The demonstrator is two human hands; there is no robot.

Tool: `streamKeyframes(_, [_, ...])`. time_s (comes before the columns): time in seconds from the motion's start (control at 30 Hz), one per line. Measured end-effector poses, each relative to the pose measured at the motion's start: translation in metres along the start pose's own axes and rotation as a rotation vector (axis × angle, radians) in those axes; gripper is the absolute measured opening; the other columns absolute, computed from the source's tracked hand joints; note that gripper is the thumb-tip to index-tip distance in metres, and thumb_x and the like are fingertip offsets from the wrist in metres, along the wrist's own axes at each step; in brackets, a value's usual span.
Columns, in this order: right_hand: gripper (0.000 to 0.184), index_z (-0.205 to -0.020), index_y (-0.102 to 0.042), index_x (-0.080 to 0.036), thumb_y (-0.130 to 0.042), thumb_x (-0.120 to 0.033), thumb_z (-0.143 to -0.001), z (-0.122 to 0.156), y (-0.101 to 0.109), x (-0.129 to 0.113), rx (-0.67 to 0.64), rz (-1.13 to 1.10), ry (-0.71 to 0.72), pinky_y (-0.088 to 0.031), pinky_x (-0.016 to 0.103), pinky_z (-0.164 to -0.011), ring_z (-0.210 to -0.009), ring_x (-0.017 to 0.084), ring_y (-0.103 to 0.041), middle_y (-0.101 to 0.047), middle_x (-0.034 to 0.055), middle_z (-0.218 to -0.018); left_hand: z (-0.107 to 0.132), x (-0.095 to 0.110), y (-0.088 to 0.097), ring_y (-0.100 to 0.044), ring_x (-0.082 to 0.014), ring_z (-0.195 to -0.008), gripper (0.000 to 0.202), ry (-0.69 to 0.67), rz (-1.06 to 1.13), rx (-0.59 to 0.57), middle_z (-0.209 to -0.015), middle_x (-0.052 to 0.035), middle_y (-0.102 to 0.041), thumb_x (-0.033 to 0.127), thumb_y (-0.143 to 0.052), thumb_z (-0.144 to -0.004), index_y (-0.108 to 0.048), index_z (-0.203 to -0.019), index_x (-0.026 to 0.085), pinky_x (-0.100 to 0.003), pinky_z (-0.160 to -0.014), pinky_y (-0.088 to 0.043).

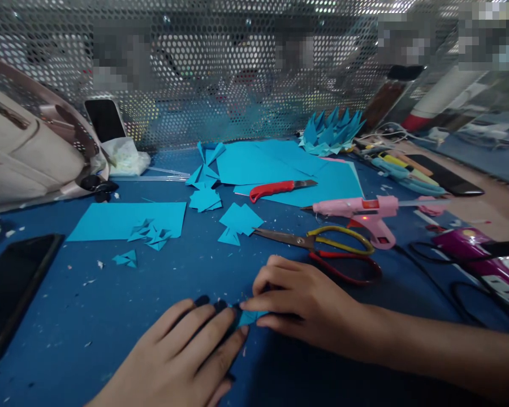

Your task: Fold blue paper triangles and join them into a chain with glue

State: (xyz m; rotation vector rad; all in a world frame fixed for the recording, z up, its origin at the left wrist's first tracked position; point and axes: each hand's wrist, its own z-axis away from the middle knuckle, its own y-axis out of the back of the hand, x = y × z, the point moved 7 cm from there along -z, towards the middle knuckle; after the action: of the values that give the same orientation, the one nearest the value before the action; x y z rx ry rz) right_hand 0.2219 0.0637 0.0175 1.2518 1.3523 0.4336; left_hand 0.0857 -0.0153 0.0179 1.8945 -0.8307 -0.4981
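Note:
A small folded piece of blue paper (249, 318) lies on the blue table between my hands. My right hand (307, 302) pinches its right part between thumb and fingers and covers some of it. My left hand (190, 345) lies palm down with fingers stretched out, one fingertip touching the paper's left edge. Just beyond my right hand are scissors (299, 241) with a yellow and a red handle. Their tip touches small blue paper squares (241, 217). Several folded blue pieces (150, 233) rest on and beside a blue paper strip (95, 220) to the left.
A red-handled cutter (274, 190) lies on blue sheets (263, 161). Right of it sit a pink glue gun (365, 212) and a purple device (470, 249) with a black cable. A spiky blue paper model (333, 133) stands behind. Leftward are a phone (19, 282) and a bag (29, 147).

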Motion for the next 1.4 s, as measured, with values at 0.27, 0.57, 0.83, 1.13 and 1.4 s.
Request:
streamKeyframes(0.27, [0.020,-0.114,-0.067,-0.023,-0.055,-0.027,-0.098,0.001,0.002,-0.004,-0.011,0.033,0.057,-0.046,0.031,-0.081,-0.087,0.017,-0.054,-0.066,0.0043,-0.101,-0.005,-0.002,0.000,-0.060,-0.0187,-0.099,0.040,-0.028,-0.012,-0.033,-0.113,0.0029,-0.073,0.029,-0.030,-0.107,-0.067,-0.122,0.025,-0.036,-0.096,-0.033])
streamKeyframes(0.57, [0.021,-0.113,-0.067,-0.021,-0.052,-0.028,-0.100,-0.001,0.005,-0.006,-0.057,0.011,0.067,-0.046,0.030,-0.081,-0.088,0.016,-0.054,-0.066,0.0045,-0.099,-0.008,-0.001,0.004,-0.060,-0.0181,-0.095,0.038,-0.064,-0.057,-0.084,-0.114,0.0047,-0.074,0.027,-0.032,-0.107,-0.068,-0.121,0.024,-0.035,-0.090,-0.037])
streamKeyframes(0.83, [0.015,-0.107,-0.065,-0.019,-0.063,-0.024,-0.094,-0.004,0.000,0.007,-0.069,-0.146,-0.167,-0.044,0.028,-0.079,-0.087,0.016,-0.058,-0.068,0.0041,-0.094,-0.007,0.001,0.004,-0.059,-0.0195,-0.097,0.038,-0.058,-0.031,-0.064,-0.113,0.0017,-0.073,0.024,-0.032,-0.105,-0.067,-0.120,0.023,-0.037,-0.093,-0.035])
streamKeyframes(1.13, [0.017,-0.094,-0.061,-0.020,-0.074,-0.019,-0.083,-0.017,0.001,0.006,-0.226,-0.088,-0.334,-0.041,0.026,-0.075,-0.095,0.018,-0.059,-0.064,0.0005,-0.097,-0.018,-0.037,-0.009,-0.055,-0.0254,-0.091,0.025,0.417,0.344,-0.243,-0.107,-0.0069,-0.061,0.032,-0.064,-0.088,-0.055,-0.109,0.021,-0.036,-0.075,-0.042])
streamKeyframes(1.4, [0.020,-0.098,-0.061,-0.020,-0.072,-0.015,-0.082,-0.020,0.004,0.000,-0.202,-0.118,-0.328,-0.041,0.025,-0.076,-0.094,0.017,-0.057,-0.063,0.0012,-0.100,-0.029,-0.033,-0.011,-0.056,-0.0197,-0.081,0.015,0.486,0.441,-0.276,-0.084,0.0032,-0.062,0.019,-0.069,-0.081,-0.055,-0.084,0.021,-0.033,-0.074,-0.034])
